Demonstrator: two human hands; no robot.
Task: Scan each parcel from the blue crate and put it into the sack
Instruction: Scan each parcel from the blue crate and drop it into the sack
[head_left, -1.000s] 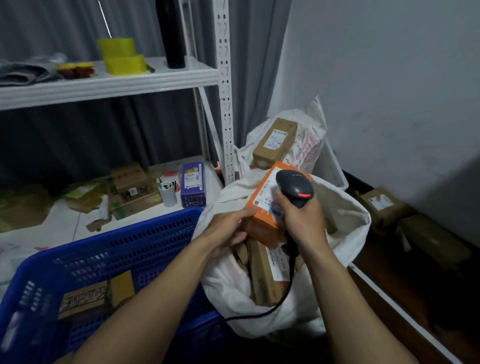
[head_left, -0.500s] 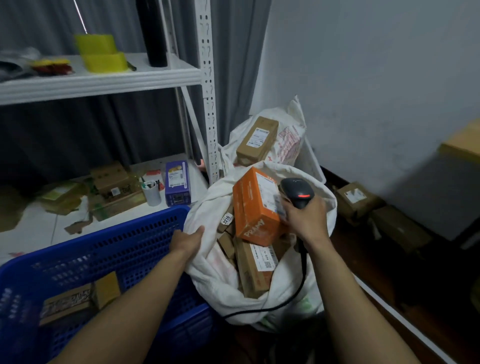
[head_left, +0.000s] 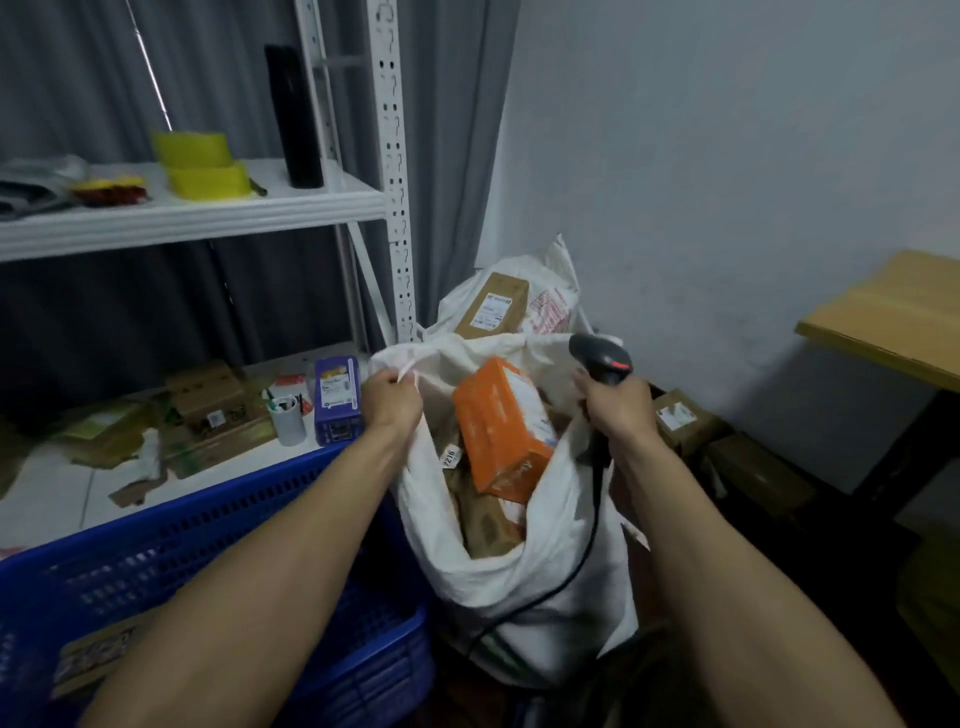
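left hand (head_left: 392, 400) pinches the white woven sack (head_left: 524, 587) rim; right hand (head_left: 618, 410) grips black handheld scanner (head_left: 602, 358); orange cardboard parcel (head_left: 498, 431) inside.

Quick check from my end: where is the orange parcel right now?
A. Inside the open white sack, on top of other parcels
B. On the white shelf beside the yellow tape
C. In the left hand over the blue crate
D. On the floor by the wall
A: the orange parcel sits in the mouth of the white sack, whose rim the left hand grips; the right hand holds the scanner.
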